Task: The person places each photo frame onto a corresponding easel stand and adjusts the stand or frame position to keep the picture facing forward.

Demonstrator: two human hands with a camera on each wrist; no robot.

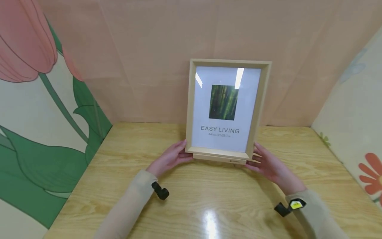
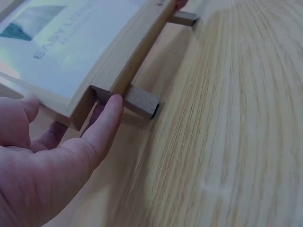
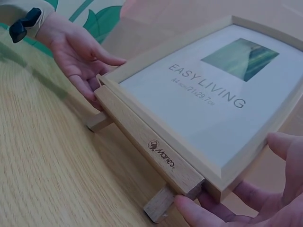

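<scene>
A light wooden picture frame (image 1: 191,106) leans back on a small wooden tabletop easel (image 3: 142,137). Behind its glass is a white sheet with a green bamboo picture and the words "EASY LIVING". My left hand (image 1: 170,157) holds the lower left corner. Its thumb lies along the frame's side, and a fingertip touches the end of the easel's ledge (image 2: 137,52). At the lower right corner my right hand (image 1: 270,166) holds on the same way, thumb against the side and fingers at the ledge end. Some fingers of both hands are hidden behind the frame and ledge.
The easel's short feet (image 2: 142,101) stand on the wood-grain table (image 1: 191,199). A plain pinkish backdrop (image 1: 149,66) rises behind it. Flower-patterned panels flank the table, with a large tulip (image 1: 24,43) on the left one. Each wrist wears a small black camera (image 1: 161,191).
</scene>
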